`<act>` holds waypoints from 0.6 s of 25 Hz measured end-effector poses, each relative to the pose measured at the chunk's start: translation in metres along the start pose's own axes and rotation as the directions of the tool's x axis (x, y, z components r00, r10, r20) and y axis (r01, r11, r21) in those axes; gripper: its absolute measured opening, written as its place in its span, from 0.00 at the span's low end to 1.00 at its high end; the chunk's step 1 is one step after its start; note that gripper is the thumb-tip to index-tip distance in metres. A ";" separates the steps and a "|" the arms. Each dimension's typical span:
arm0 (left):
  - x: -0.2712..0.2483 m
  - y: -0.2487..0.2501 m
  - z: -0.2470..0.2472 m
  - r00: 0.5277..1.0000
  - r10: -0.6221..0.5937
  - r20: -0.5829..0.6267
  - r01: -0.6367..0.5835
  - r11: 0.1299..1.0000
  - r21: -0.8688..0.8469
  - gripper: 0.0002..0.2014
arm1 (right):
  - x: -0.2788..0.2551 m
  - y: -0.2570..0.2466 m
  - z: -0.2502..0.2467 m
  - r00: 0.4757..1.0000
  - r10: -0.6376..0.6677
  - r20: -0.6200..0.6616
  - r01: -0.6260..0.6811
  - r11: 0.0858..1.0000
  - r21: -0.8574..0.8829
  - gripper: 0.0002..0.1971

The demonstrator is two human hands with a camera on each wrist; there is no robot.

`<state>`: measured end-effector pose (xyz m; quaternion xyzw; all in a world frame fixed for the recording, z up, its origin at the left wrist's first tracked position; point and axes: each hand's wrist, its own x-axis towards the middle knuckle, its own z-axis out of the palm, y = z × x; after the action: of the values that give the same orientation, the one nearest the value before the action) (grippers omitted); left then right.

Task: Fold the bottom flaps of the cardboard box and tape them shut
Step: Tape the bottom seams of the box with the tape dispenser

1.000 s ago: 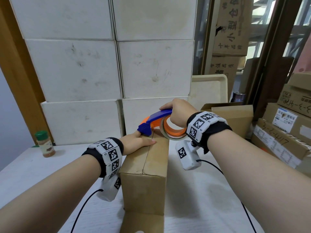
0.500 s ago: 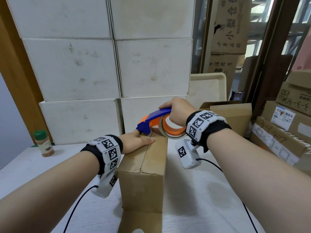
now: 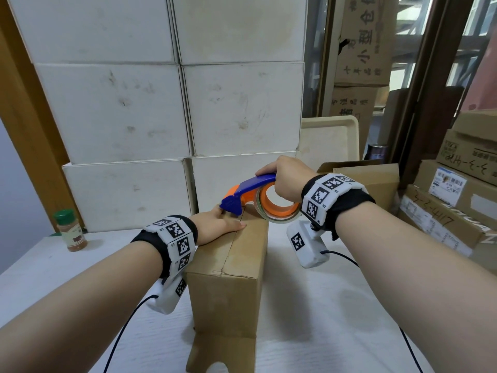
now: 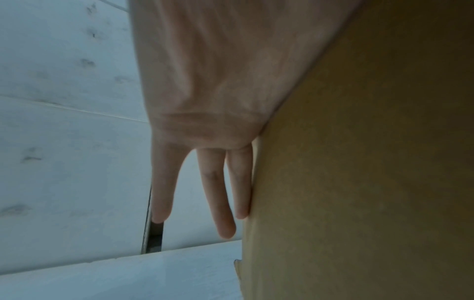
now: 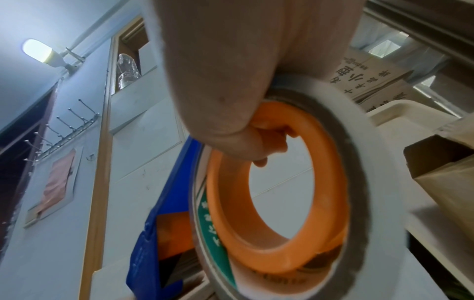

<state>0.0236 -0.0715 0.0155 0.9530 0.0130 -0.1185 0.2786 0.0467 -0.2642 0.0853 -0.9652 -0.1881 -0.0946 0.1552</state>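
Note:
A brown cardboard box (image 3: 228, 286) stands on the white table, its folded flaps facing up with a seam along the top. My left hand (image 3: 217, 224) lies flat on the far left part of the top, thumb on the flap. In the left wrist view its straight fingers (image 4: 220, 192) hang down the box's side (image 4: 359, 162). My right hand (image 3: 285, 176) grips a blue and orange tape dispenser (image 3: 250, 195) over the box's far end, fingers curled through the orange ring (image 5: 277, 186). The blue nose touches the far top edge beside my left hand.
Stacked white boxes (image 3: 166, 103) form a wall right behind the box. A green-capped spice jar (image 3: 70, 230) stands at the table's left. An open brown carton (image 3: 373, 184) and a cream tray (image 3: 330, 141) sit at the right, with labelled cartons (image 3: 451, 211) further right.
Both hands and the dispenser have barely shifted on the box; the dispenser's nose has stayed at the far top edge.

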 end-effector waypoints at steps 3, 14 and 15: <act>-0.003 0.002 0.000 1.000 0.005 -0.004 -0.005 1.000 -0.019 0.41 | -0.003 0.003 -0.002 1.000 0.023 0.005 -0.023 1.000 0.016 0.28; -0.005 0.004 0.000 0.998 -0.055 -0.006 0.055 0.998 -0.039 0.43 | -0.012 0.025 -0.013 0.996 0.086 -0.007 -0.086 0.996 0.008 0.26; -0.006 0.005 0.000 0.998 -0.059 -0.013 0.059 0.998 -0.036 0.41 | -0.012 0.028 -0.016 0.995 0.099 -0.017 -0.099 0.995 0.005 0.26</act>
<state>0.0182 -0.0752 0.0193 0.9480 0.0452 -0.1195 0.2916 0.0449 -0.2979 0.0897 -0.9721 -0.1390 -0.0949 0.1635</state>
